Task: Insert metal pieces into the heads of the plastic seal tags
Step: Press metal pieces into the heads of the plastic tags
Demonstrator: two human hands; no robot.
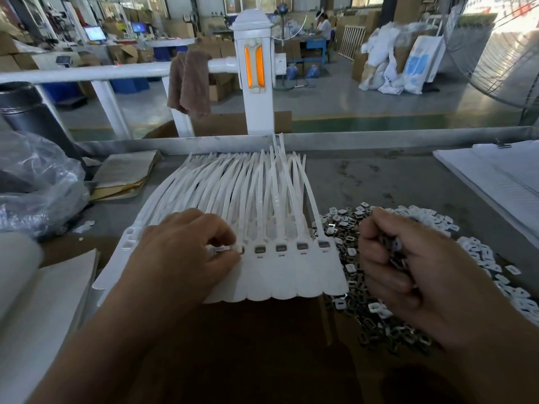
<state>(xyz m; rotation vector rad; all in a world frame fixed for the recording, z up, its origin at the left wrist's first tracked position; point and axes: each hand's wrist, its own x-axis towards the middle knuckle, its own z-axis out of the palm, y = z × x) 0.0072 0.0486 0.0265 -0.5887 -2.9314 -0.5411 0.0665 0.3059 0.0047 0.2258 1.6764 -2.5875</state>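
Right hand (408, 269) is clutching spare pieces (397, 246); left hand (180, 252) is pinching one into the tags (280, 278).
Light, stiff, probably slippery; edges are offering the best grip.

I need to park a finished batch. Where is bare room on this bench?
Bare bench lies behind the metal pieces, between the seal tags and the white sheets. The brown cardboard nearest you is free. Crowded left: plastic bag, papers.

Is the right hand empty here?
No, the right hand is curled around a handful of metal pieces above the loose pile on the table.
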